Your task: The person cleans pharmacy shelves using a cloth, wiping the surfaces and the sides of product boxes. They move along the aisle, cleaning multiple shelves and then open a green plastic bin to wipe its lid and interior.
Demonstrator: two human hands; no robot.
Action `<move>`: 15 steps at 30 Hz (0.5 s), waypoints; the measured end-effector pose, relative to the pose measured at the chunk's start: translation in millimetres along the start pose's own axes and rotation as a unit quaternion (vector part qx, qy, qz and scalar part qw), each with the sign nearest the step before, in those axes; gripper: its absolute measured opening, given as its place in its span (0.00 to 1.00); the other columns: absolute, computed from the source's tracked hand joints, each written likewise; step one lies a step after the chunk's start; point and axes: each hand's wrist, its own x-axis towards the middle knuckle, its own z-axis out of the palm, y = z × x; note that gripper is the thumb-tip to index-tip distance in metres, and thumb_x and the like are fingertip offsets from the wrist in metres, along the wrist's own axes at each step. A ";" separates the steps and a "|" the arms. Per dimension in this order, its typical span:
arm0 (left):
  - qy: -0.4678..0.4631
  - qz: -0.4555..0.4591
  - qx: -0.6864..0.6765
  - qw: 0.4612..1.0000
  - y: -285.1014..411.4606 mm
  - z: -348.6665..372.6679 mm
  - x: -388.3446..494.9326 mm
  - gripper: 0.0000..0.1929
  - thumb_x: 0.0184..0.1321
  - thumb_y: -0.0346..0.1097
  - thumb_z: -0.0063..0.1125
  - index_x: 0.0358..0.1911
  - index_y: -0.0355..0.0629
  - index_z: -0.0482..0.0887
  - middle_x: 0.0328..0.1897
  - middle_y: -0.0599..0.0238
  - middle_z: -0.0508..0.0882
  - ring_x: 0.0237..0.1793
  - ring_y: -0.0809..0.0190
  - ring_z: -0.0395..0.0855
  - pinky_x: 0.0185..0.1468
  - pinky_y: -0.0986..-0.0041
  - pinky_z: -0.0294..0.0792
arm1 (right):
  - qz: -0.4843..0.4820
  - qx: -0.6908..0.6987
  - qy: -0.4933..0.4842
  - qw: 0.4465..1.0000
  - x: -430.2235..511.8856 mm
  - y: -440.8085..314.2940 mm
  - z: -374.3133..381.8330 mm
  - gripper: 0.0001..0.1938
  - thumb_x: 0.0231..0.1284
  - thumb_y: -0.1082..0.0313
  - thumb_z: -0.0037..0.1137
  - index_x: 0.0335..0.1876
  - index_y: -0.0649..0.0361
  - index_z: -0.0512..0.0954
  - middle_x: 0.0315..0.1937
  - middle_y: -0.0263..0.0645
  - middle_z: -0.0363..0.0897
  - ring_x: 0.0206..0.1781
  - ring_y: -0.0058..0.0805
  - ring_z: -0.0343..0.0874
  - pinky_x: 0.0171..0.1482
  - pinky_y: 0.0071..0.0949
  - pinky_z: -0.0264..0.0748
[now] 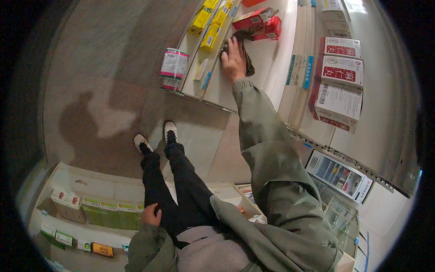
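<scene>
My right hand [234,61] lies on a dark cloth [249,61] on a white shelf [217,90], its fingers stretched over the fabric. Part of the cloth is hidden under the palm. Just beyond the fingertips are red medicine boxes [268,29], and one red carton [249,19] has a raised flap. Yellow boxes [209,35] stand in rows left of that hand, behind a clear divider strip. Down by my thigh hangs my left hand [152,215], empty, with the thumb apart from the fingers. It is near green-and-white boxes [110,213] on the shelf behind.
White-and-red boxes [341,73] stand on the higher shelf to the right, close to my right sleeve. A shrink-wrapped pack [174,66] sits at the lower shelf's outer corner. Beyond my arm are a glass-fronted cabinet [340,175] and a glass counter [343,210].
</scene>
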 end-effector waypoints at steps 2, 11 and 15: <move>0.008 0.002 0.004 1.000 8.9 4.2 1.4 0.22 0.62 0.44 0.63 0.57 0.44 0.83 0.58 0.48 0.83 0.59 0.42 0.79 0.64 0.49 0.70 | 0.006 0.027 -0.042 0.999 17.1 1.1 -4.1 0.30 0.68 0.63 0.46 0.75 0.58 0.62 0.79 0.49 0.52 0.81 0.53 0.50 0.79 0.42 0.49; -0.003 -0.041 -0.005 0.999 34.4 19.9 17.1 0.20 0.61 0.43 0.63 0.56 0.43 0.84 0.57 0.49 0.83 0.59 0.42 0.78 0.65 0.52 0.70 | -0.143 -0.062 -0.019 0.988 -99.4 45.8 -35.5 0.33 0.60 0.66 0.59 0.74 0.53 0.66 0.77 0.47 0.60 0.79 0.51 0.56 0.79 0.44 0.53; 0.002 -0.047 -0.007 0.999 28.4 23.0 15.5 0.21 0.62 0.42 0.62 0.56 0.43 0.83 0.59 0.48 0.82 0.62 0.40 0.76 0.67 0.51 0.68 | 0.064 -0.086 0.099 0.989 -62.5 121.3 -43.1 0.28 0.68 0.62 0.55 0.72 0.58 0.68 0.73 0.55 0.64 0.74 0.58 0.63 0.74 0.47 0.60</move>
